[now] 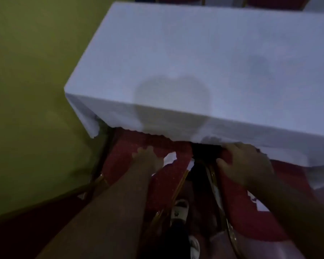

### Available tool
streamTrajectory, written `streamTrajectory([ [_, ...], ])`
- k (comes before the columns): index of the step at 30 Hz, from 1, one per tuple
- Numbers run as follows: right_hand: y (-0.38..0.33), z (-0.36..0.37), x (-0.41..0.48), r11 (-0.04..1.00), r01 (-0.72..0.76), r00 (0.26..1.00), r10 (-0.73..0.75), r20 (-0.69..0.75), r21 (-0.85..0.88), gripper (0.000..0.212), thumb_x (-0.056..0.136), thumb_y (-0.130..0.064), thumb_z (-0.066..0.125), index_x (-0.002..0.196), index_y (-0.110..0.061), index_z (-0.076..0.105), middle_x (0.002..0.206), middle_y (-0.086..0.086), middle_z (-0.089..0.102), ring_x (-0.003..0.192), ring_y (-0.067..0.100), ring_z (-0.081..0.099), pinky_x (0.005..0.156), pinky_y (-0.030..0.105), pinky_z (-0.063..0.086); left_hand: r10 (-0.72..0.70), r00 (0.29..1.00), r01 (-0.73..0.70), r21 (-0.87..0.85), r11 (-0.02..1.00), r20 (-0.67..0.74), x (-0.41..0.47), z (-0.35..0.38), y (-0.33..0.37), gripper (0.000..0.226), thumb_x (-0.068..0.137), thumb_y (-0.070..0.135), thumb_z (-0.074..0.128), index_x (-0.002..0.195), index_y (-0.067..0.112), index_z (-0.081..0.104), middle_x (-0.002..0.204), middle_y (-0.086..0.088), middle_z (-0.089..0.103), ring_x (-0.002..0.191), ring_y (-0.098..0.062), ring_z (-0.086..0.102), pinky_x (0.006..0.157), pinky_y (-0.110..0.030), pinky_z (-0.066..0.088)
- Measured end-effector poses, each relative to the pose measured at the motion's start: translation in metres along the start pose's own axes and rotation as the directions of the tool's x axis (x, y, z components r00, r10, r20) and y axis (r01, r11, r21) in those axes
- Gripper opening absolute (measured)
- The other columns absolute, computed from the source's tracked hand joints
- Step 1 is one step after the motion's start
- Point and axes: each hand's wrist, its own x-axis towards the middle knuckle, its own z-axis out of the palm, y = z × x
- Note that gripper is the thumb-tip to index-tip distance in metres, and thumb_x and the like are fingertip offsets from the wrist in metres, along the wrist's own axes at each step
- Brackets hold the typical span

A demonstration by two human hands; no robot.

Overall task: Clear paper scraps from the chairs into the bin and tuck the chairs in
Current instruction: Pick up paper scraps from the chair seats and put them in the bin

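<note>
The tablecloth hides the front of both red seats, and its right end runs past the frame. My left hand is smeared by blur. My right hand covers the seat beneath the cloth's hem.

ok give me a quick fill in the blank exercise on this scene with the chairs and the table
1. The tablecloth covering the table is ____ in colour.
2. The left hand rests on the seat of the left chair, whose fabric is ____.
3. The paper scrap on that seat lies just to the ____ of the left hand.
4. The right hand is on the right chair, near the hanging ____ of the tablecloth.

Missing words: white; red; right; edge
</note>
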Motion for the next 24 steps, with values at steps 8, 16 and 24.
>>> streamTrajectory([
  [8, -0.045, 0.154, 0.084, 0.994, 0.106, 0.976, -0.103, 0.192, -0.004, 0.069, 0.082, -0.070, 0.040, 0.140, -0.033, 0.038, 0.145, 0.001, 0.044, 0.131, 0.028, 0.041, 0.096, 0.051, 0.045, -0.242, 0.965, 0.231, -0.111, 0.967, -0.100, 0.133, 0.112, -0.039, 0.099, 0.079, 0.064, 0.064, 0.153, 0.020, 0.016, 0.156, -0.024, 0.021, 0.141, -0.046, 0.024, 0.112, -0.059, 0.032],
  [16, -0.033, 0.190, 0.090, 0.999, 0.026, 0.962, -0.031, 0.272, 0.020, 0.061, 0.084, -0.063, 0.045, 0.137, -0.034, 0.039, 0.142, -0.002, 0.047, 0.127, 0.027, 0.044, 0.090, 0.046, 0.044, -0.077, 0.974, 0.082, 0.012, 0.997, -0.214, 0.160, 0.135, -0.049, 0.043, 0.088, 0.034, 0.069, 0.122, 0.013, 0.055, 0.126, -0.012, 0.057, 0.116, -0.028, 0.056, 0.102, -0.040, 0.046],
  [24, 0.036, 0.155, 0.065, 0.987, -0.144, 0.963, 0.124, 0.239, 0.068, 0.055, 0.077, -0.056, 0.049, 0.126, -0.030, 0.050, 0.127, 0.001, 0.054, 0.117, 0.027, 0.048, 0.084, 0.043, 0.044, 0.347, 0.898, -0.365, -0.016, 0.931, -0.271, 0.117, 0.127, 0.055, 0.015, 0.090, 0.014, 0.058, 0.098, 0.005, 0.068, 0.101, -0.016, 0.063, 0.093, -0.032, 0.061, 0.083, -0.038, 0.048],
])
